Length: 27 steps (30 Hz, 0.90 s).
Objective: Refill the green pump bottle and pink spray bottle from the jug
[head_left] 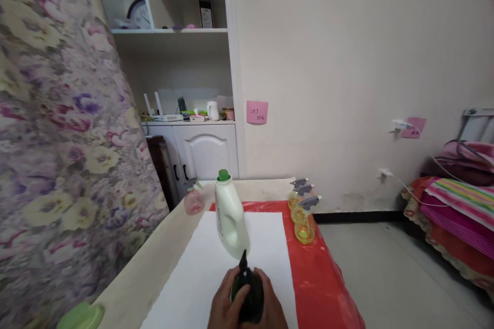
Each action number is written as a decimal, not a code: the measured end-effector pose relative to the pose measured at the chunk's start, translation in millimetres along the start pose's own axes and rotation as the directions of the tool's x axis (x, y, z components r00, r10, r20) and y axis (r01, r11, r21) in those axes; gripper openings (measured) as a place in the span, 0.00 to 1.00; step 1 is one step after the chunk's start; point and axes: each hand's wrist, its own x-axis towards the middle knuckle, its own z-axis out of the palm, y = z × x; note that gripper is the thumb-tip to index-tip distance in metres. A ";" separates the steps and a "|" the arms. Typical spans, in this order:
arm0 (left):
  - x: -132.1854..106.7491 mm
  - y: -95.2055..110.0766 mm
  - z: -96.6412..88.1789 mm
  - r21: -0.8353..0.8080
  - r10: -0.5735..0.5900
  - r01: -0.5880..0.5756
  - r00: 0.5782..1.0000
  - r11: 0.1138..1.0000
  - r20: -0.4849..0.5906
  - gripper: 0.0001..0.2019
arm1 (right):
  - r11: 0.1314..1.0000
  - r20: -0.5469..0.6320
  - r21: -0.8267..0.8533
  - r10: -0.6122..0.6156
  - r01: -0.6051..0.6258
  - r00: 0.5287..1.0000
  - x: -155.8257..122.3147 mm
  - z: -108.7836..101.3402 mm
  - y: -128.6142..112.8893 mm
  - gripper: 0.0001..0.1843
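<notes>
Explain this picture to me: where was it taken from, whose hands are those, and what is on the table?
There is no machine here. A person wears a camera on the head, looking forward and down. Both hands, left and right, wrap around a dark green bottle with a black nozzle. They rest over a white sheet lying on a red cover on the table. Beyond stand a white jug with a green cap, a pink sprayer and three yellow sprayers. A green lid sits at the near left corner.
</notes>
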 end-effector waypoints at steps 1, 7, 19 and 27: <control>-0.3 -1.6 -0.3 -0.007 -0.017 0.017 1.000 1.000 0.002 0.22 | 1.000 0.001 0.003 0.010 -0.010 1.000 -0.1 -0.6 -1.2 0.49; 1.0 1.9 5.1 0.104 0.034 -0.024 0.996 0.994 -0.086 0.14 | 0.999 -0.013 0.036 -0.002 0.002 1.000 -1.4 -0.7 -5.2 0.47; 0.8 2.7 6.0 0.091 0.061 -0.054 0.995 0.994 -0.079 0.12 | 0.999 0.052 -0.007 -0.042 0.043 0.998 -0.4 -3.8 5.5 0.47; 0.9 3.6 1.0 0.042 0.079 -0.080 0.997 0.996 0.026 0.15 | 1.000 0.003 -0.004 -0.030 0.030 1.000 -2.3 -1.2 7.6 0.49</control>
